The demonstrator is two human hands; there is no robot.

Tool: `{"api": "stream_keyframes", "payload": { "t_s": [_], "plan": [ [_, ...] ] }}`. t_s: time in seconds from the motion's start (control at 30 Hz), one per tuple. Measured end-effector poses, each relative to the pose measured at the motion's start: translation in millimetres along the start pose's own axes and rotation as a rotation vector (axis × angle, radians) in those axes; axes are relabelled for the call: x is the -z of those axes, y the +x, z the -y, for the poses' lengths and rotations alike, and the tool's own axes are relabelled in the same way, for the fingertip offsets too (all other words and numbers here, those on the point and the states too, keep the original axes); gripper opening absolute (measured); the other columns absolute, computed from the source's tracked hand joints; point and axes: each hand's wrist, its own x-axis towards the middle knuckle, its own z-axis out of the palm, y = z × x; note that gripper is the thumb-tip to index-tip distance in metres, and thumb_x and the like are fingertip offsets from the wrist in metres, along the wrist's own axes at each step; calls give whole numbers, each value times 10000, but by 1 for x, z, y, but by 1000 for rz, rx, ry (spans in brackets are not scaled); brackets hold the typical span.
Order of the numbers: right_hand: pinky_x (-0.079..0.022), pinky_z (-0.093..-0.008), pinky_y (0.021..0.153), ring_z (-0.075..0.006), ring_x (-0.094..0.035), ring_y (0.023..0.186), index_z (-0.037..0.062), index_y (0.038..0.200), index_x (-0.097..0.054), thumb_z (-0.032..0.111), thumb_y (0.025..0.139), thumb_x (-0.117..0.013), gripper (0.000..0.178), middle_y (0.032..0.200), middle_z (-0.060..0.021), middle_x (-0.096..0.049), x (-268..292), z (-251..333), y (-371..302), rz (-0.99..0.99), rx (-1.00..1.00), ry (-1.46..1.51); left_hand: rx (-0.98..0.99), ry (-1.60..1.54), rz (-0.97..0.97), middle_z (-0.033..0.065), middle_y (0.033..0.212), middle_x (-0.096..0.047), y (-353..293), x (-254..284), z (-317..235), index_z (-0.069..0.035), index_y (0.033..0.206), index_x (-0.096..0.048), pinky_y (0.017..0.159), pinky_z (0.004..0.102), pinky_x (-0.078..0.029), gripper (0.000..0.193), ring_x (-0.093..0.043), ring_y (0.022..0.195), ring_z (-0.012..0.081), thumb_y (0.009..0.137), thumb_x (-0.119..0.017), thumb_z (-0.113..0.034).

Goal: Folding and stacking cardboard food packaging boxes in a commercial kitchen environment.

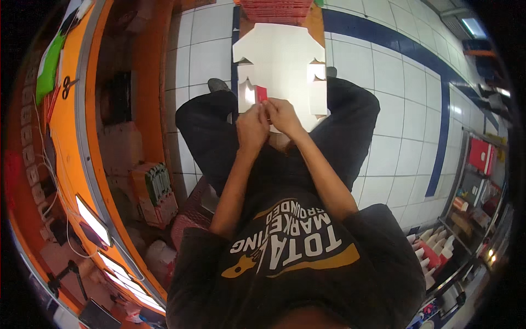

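A flat white cardboard box blank [282, 66] with notched side flaps lies in front of me, between my bent knees. At its near left side a small flap [262, 94] is turned over and shows a red face. My left hand [253, 129] has its fingers closed at that near left edge, beside the red flap. Right against it, my right hand [282, 116] pinches the cardboard just below the red flap. The fingertips of both hands meet and partly hide the edge between them.
Beyond the blank rises a stack of red flat cardboard [276, 11]. An orange counter [93, 104] runs along my left, with scissors [68, 86] on it and boxes [155, 192] beneath. White-and-red folded boxes [433, 249] and a loaded rack [474, 192] stand at right.
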Motion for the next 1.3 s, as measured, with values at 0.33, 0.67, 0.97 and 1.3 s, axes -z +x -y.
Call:
{"api": "stream_keyframes", "payload": {
  "t_s": [0.33, 0.67, 0.97, 1.3],
  "plan": [
    [-544, -415, 715, -304, -698, 730, -8, 1016, -698, 217, 999, -556, 267, 804, -193, -698, -9, 6, -18, 69, 167, -23, 392, -105, 34, 202, 743, -672, 56, 40, 45, 64, 886, -675, 626, 420, -483, 465, -625, 644, 315, 1036, -525, -349],
    [-523, -481, 722, -417, -682, 765, -12, 900, -721, 138, 925, -573, 213, 817, -261, -683, -17, 23, -16, 21, 161, -101, 4, 2, 111, 188, 636, -638, 53, 34, 23, 56, 760, -616, 562, 427, -470, 274, -622, 552, 324, 945, -622, -146],
    [-535, -485, 747, -434, -685, 805, -20, 853, -713, 146, 888, -604, 202, 818, -261, -688, -24, 13, -8, -41, 127, -160, 114, 150, 176, 170, 632, -656, 57, 31, 26, 49, 749, -650, 589, 405, -508, 221, -669, 597, 332, 863, -652, -140],
    [-540, -459, 747, -406, -696, 791, -22, 909, -708, 144, 902, -585, 207, 797, -248, -688, -21, 19, 2, -85, 150, -168, 97, 63, 242, 219, 850, -705, 38, 21, 49, 38, 951, -688, 727, 397, -546, 218, -707, 790, 357, 893, -628, -164]
  ]
}}
